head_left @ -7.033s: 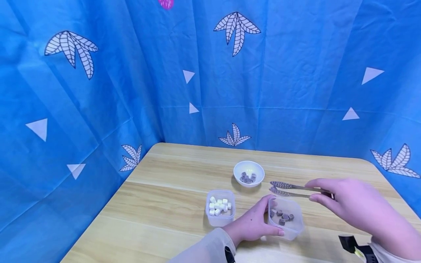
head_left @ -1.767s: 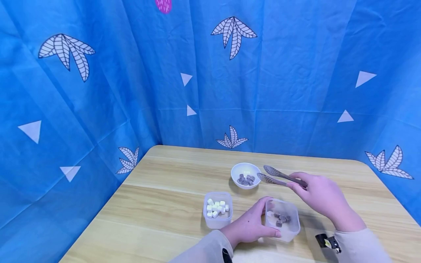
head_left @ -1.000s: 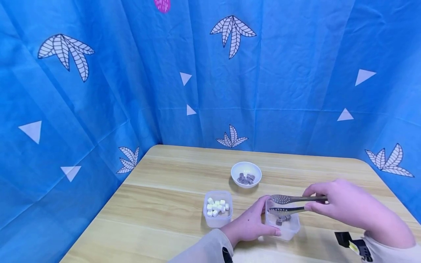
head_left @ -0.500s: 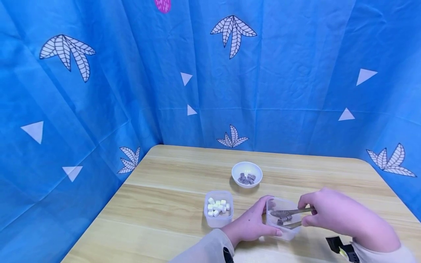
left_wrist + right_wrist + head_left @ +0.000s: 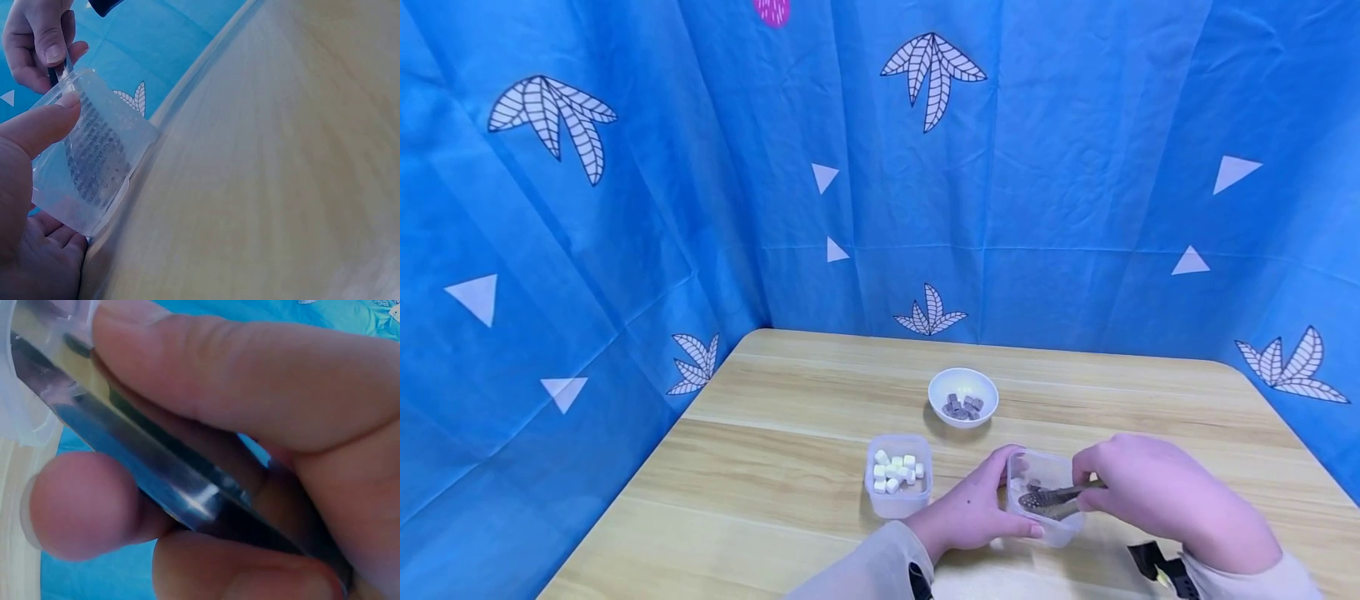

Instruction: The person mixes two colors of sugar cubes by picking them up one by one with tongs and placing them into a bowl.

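Tongs [image 5: 1043,500] pinched by the right hand [image 5: 1138,483] partly hide cubes [image 5: 1033,484] inside the container [image 5: 1057,537] the left hand [image 5: 972,510] holds.

- We can read no text, label, brand or number.
- We find no legible sign on the curtain [image 5: 1075,167], the white bowl [image 5: 962,420], the tongs [image 5: 1054,497] or the tub [image 5: 1058,537] around them.

Metal tongs [image 5: 1049,497] slant, perforated heads down, inside a clear squarish tub [image 5: 1058,536] resting on wood.

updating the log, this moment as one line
left hand: holds clear plastic tub | right hand: grips metal tongs | tongs: tips inside tub
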Action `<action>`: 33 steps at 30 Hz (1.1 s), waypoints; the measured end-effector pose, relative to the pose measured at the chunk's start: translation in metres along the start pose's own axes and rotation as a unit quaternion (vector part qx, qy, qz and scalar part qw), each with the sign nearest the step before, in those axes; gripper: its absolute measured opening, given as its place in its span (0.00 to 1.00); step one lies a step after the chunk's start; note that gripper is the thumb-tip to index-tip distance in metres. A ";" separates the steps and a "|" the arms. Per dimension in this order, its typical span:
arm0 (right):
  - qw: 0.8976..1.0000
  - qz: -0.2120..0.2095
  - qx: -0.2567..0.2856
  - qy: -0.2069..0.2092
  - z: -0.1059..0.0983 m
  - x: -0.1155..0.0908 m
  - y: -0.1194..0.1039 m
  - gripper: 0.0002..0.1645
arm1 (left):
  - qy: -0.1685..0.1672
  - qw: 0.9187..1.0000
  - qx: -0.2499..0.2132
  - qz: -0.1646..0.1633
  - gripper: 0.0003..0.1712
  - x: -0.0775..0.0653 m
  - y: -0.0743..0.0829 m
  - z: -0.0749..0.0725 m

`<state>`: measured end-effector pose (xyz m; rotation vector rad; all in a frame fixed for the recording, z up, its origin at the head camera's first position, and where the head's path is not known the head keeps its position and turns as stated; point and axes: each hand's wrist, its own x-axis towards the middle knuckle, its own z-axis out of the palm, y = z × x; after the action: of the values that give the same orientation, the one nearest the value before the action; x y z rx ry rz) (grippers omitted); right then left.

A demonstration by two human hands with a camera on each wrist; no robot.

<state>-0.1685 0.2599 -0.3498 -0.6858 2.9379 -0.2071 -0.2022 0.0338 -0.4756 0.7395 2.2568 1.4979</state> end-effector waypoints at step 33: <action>0.974 -0.010 -0.029 0.224 -0.016 0.006 0.007 0.11 | 0.005 0.999 0.030 -0.009 0.57 -0.001 0.001 -0.001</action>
<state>-0.1790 0.2657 -0.3359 -0.7625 3.3778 -0.3155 -0.2018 0.0327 -0.4746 0.7287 2.3193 1.4352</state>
